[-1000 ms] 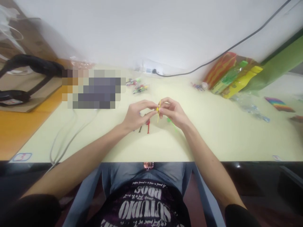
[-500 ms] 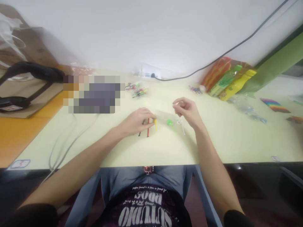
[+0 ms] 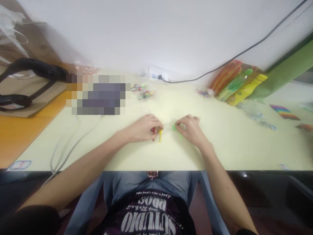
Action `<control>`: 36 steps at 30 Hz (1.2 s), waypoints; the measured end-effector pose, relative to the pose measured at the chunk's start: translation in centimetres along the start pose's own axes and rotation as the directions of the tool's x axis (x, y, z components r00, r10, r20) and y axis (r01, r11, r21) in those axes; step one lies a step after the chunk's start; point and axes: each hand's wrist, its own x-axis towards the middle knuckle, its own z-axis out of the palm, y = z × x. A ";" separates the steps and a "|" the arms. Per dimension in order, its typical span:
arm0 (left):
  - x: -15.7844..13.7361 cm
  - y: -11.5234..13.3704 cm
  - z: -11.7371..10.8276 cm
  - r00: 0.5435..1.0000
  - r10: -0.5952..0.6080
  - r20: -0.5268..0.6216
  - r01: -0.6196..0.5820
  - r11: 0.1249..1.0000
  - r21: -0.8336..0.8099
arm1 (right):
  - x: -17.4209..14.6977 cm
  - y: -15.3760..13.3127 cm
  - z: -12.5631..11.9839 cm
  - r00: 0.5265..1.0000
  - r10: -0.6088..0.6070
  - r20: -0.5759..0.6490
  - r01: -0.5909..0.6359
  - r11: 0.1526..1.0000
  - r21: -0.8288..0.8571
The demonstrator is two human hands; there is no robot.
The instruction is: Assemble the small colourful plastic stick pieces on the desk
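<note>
My left hand (image 3: 146, 128) is closed in a pinch at the top of a thin yellow stick-like piece (image 3: 160, 136), which points toward me on the table. A similar red piece (image 3: 153, 130) shows just beside it, partly behind the fingers. My right hand (image 3: 192, 128) is also pinched, thumb and fingertips at the rounded head of a light green piece (image 3: 174, 127) with a thin tail. The hand covers the white piece's place. What kind of things these small pieces are is too blurred to tell.
Piles of small colourful pieces (image 3: 146, 94) lie farther back. On the right are a yellow bottle (image 3: 249, 90), a green-capped bottle (image 3: 236, 85), clear plastic wrapping (image 3: 256, 114) and a rainbow-striped item (image 3: 285, 112). White cables (image 3: 66, 153) cross the table on the left, near a pixelated dark object (image 3: 102, 98).
My right hand has come down and left, from above the table to the green piece. My left hand has shifted slightly toward me, still at the yellow piece; the black piece is now hidden.
</note>
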 end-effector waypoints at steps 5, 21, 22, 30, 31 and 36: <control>0.2 0.4 0.3 0.990 0.009 -0.142 -0.010 1.000 -0.004 | -0.2 -1.4 -0.5 0.994 0.015 -0.109 0.000 0.990 0.141; 0.4 0.6 1.7 0.942 0.082 -0.326 -0.075 0.997 0.034 | -1.6 -3.8 -0.4 0.976 0.177 -0.123 -0.167 0.982 0.087; 0.4 0.5 1.7 0.939 0.063 -0.338 -0.062 0.998 0.013 | -1.8 -3.6 -0.4 0.968 0.219 -0.127 -0.224 0.974 -0.032; 0.3 0.5 1.8 0.926 -0.006 -0.377 -0.024 0.997 -0.075 | -2.0 -3.4 0.9 0.939 0.344 -0.001 -0.322 0.878 -0.354; 0.2 0.5 1.8 0.931 -0.009 -0.365 -0.022 0.996 -0.081 | -1.9 -3.3 1.0 0.936 0.352 0.013 -0.326 0.879 -0.347; 0.2 0.8 1.7 0.944 -0.023 -0.330 -0.019 0.992 -0.121 | -1.6 -2.8 1.1 0.925 0.379 0.041 -0.350 0.887 -0.301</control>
